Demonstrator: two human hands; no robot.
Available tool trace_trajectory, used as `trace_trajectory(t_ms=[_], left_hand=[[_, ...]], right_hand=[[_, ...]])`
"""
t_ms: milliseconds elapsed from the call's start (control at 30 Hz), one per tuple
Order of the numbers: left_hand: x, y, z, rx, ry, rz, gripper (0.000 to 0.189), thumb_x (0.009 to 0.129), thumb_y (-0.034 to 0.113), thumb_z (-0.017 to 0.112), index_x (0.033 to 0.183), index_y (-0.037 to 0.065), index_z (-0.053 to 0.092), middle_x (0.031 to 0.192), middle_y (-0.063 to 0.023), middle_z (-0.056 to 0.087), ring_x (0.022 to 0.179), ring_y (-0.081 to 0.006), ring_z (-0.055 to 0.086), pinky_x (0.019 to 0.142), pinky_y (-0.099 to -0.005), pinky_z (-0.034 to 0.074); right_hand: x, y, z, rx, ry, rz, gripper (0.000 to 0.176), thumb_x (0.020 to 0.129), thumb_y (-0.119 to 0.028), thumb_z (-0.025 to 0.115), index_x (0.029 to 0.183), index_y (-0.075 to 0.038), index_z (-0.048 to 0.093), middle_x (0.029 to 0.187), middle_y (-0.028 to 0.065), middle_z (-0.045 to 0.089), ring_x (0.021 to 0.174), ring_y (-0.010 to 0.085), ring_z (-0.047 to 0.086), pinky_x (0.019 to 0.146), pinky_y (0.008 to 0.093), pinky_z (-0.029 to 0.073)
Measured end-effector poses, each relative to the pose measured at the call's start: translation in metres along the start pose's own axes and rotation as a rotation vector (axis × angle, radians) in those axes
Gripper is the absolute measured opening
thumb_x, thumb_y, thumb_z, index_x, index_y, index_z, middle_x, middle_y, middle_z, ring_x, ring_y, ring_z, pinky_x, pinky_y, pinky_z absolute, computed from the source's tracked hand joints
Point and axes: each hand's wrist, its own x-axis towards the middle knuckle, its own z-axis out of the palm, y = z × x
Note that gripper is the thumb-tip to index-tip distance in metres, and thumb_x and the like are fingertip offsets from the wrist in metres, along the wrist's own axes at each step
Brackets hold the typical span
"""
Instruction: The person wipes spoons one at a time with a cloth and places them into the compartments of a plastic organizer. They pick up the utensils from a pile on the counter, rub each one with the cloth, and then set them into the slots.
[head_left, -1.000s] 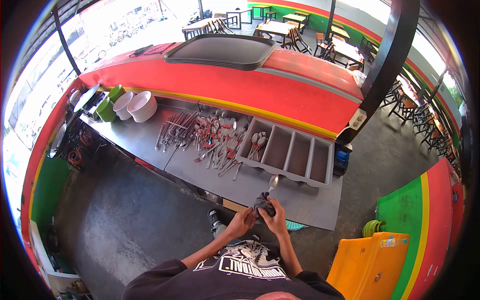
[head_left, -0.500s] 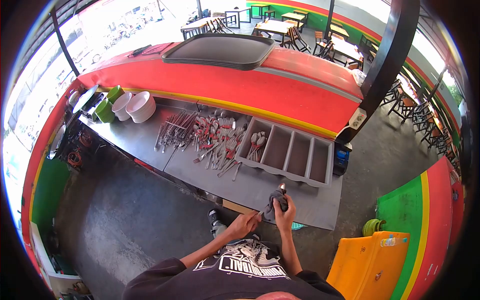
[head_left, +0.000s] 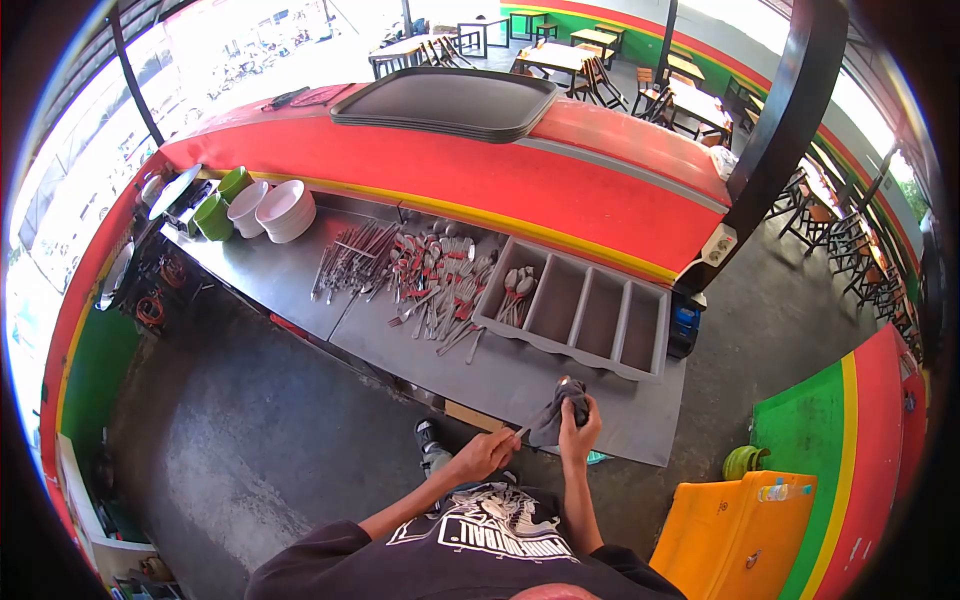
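My left hand [head_left: 488, 452] pinches the handle end of a spoon [head_left: 524, 431] near the front edge of the steel counter [head_left: 500, 372]. My right hand [head_left: 577, 425] grips a dark grey cloth [head_left: 555, 412] wrapped over the spoon's bowl, so the bowl is hidden. Just beyond lies a grey cutlery tray [head_left: 586, 312] with several compartments; the leftmost holds a few spoons [head_left: 516, 286].
A heap of loose cutlery with red and silver handles [head_left: 415, 278] covers the counter's middle. White bowls [head_left: 283, 211] and green cups [head_left: 214, 218] stand at the far left. Dark serving trays [head_left: 448, 102] lie stacked on the red ledge. A yellow bin [head_left: 737, 538] sits at lower right.
My right hand has slid the cloth up along the spoon until it covers the bowl, which showed bare a second ago. The left hand has stayed on the handle.
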Motion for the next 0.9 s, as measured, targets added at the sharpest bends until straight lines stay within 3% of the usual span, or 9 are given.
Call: trace_trajectory(t_ms=[67,167,333,433,567,700,900], left_hand=[[-0.002,-0.004,0.004,-0.032,0.023,-0.019,0.030,0.105,0.025,0.039,0.095,0.001,0.052,0.060,-0.0044,0.049,0.055,-0.0134,0.047,0.057,-0.0293,0.041],[-0.004,-0.015,0.010,-0.111,0.078,-0.031,0.031,0.106,0.027,0.037,0.094,0.001,0.051,0.061,-0.0023,0.047,0.057,-0.0114,0.046,0.058,-0.0277,0.041],[0.000,-0.016,0.017,-0.338,0.131,-0.075,0.035,0.107,0.030,0.035,0.091,0.002,0.049,0.063,0.0006,0.044,0.059,-0.0094,0.045,0.059,-0.0261,0.042],[0.005,-0.025,0.020,-0.451,0.102,-0.098,0.038,0.106,0.034,0.037,0.088,0.003,0.050,0.063,0.0004,0.047,0.059,-0.0092,0.047,0.059,-0.0257,0.042],[0.000,-0.019,0.018,-0.596,-0.005,-0.183,0.041,0.105,0.037,0.039,0.085,0.003,0.051,0.063,-0.0002,0.050,0.059,-0.0093,0.049,0.059,-0.0255,0.042],[-0.005,-0.023,0.020,-0.622,-0.072,-0.220,0.041,0.105,0.037,0.040,0.085,0.003,0.051,0.062,0.0002,0.048,0.057,-0.0089,0.047,0.058,-0.0258,0.043],[-0.007,-0.022,0.029,-0.378,0.023,-0.166,0.039,0.105,0.035,0.039,0.090,0.001,0.052,0.063,-0.0011,0.049,0.058,-0.0104,0.050,0.058,-0.0275,0.044]], right_hand=[[0.004,0.013,-0.003,0.043,0.063,0.037,0.023,0.089,-0.015,0.066,0.102,0.003,0.063,0.092,0.0077,0.066,0.084,0.0148,0.061,0.076,0.0298,0.048],[0.007,0.009,-0.008,0.309,0.106,0.246,0.019,0.092,-0.014,0.063,0.103,0.001,0.065,0.096,0.0042,0.066,0.085,0.0122,0.060,0.075,0.0271,0.047],[-0.014,0.022,-0.012,0.722,-0.273,0.579,0.024,0.095,-0.019,0.060,0.112,-0.002,0.062,0.100,0.0085,0.067,0.088,0.0191,0.066,0.078,0.0316,0.054],[-0.032,0.009,-0.004,0.787,-0.532,0.514,0.023,0.096,-0.017,0.057,0.113,-0.001,0.058,0.096,0.0104,0.067,0.085,0.0207,0.066,0.077,0.0333,0.055],[-0.033,-0.003,-0.009,0.847,-0.773,0.583,0.016,0.093,-0.012,0.060,0.105,-0.002,0.058,0.091,0.0101,0.066,0.081,0.0206,0.066,0.075,0.0343,0.055],[-0.034,-0.009,-0.010,0.812,-0.733,0.591,0.013,0.090,-0.008,0.063,0.101,-0.002,0.058,0.087,0.0085,0.065,0.075,0.0182,0.065,0.072,0.0325,0.054],[-0.037,0.008,-0.006,0.718,-0.687,0.537,0.011,0.088,-0.003,0.064,0.098,-0.004,0.059,0.083,0.0049,0.064,0.072,0.0147,0.063,0.068,0.0288,0.052]])
